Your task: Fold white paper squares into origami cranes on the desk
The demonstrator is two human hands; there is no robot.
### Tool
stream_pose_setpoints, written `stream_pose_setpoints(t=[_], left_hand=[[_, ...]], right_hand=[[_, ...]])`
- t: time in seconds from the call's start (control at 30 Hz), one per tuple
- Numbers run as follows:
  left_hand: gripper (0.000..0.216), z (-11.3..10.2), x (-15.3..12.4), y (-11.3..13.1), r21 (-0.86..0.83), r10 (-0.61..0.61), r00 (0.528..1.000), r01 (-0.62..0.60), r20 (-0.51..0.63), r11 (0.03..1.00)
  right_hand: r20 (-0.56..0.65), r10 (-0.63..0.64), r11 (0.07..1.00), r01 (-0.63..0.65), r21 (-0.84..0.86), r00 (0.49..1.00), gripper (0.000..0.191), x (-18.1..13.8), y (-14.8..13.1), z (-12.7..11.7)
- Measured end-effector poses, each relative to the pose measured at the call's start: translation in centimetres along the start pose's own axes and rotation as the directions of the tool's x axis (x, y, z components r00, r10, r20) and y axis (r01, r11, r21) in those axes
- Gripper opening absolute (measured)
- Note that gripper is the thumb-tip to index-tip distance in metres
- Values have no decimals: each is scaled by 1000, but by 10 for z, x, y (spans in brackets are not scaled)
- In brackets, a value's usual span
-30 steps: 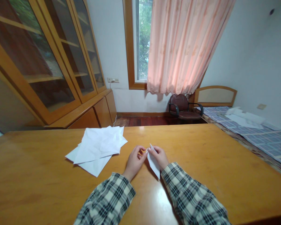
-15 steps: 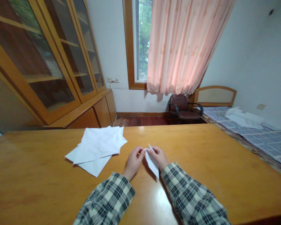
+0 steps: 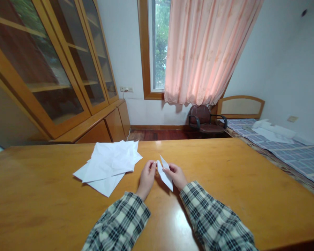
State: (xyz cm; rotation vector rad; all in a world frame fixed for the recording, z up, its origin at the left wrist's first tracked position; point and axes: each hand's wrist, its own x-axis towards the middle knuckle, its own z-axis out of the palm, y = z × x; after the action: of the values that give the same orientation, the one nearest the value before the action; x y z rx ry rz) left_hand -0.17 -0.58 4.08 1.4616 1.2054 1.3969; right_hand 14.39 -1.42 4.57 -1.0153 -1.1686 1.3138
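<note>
A small folded white paper (image 3: 164, 172), narrow and pointed at both ends, is held just above the wooden table (image 3: 225, 174). My left hand (image 3: 147, 177) pinches its left edge with fingers closed. My right hand (image 3: 176, 176) grips its right side, fingers curled round it. Both plaid sleeves reach in from the bottom of the view. A loose pile of crumpled white sheets (image 3: 108, 165) lies on the table to the left of my left hand, apart from it.
A tall glass-door wooden cabinet (image 3: 49, 69) stands at the left. Beyond the table are a window with a pink curtain (image 3: 204, 52), a dark office chair (image 3: 202, 120) and a bed (image 3: 282, 143) with a checked cover at the right.
Both hands and the folded paper have shifted a little to the left and away from me. The paper is turned more upright, with its upper tip now higher.
</note>
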Motion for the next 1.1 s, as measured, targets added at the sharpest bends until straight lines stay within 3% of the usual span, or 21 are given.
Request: stream_pose_setpoints(t=[0.23,0.47,0.73,0.83,1.0,1.1], left_hand=[[29,4,-2,1,37,58,988,-64,142,997],[30,3,-2,2,93,65,994,-73,86,993],[29,1,1,4,73,30,1000,-30,-6,997],[29,1,1,-1,82,14,1000,-13,-5,997],[37,2,-2,-4,151,1,989,-23,147,988],[36,3,-3,-1,149,-21,984,-5,178,989]], right_hand=[[-42,7,998,-4,69,999,37,2,3,-2],[-100,-42,999,43,-1,994,36,5,10,-4],[-166,-272,941,226,-252,948,26,6,10,-11],[-213,-240,963,204,-178,947,26,7,10,-11],[-248,-182,983,176,-45,951,29,7,7,-9],[-264,-174,985,171,-36,949,30,7,5,-9]])
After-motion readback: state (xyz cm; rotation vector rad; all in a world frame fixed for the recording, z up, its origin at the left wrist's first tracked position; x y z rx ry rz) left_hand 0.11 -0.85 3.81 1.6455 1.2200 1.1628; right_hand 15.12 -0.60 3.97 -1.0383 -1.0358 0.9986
